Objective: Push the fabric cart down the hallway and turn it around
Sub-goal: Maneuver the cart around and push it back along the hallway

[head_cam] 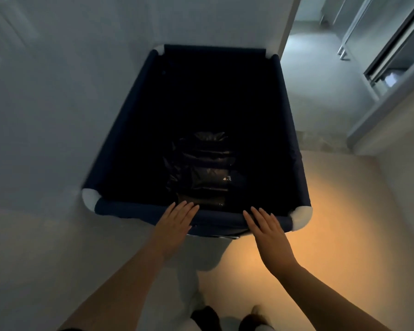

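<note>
The fabric cart (120,130) is a dark navy bin with white corner joints, standing straight ahead of me. Its far end sits close to a white wall corner. Inside, at the bottom, lies a shiny black plastic bag (203,168). My left hand (175,225) lies flat, palm down, on the cart's near rim, fingers straight and pointing forward. My right hand (265,232) rests the same way on the rim, closer to the right corner joint. Neither hand curls around the rail.
A white wall (58,91) runs along the cart's left side. To the right a hallway (320,80) opens, with a sliding door track and frame (392,68) on its right. Warm light falls on the floor (332,235) at my right. My feet show at the bottom.
</note>
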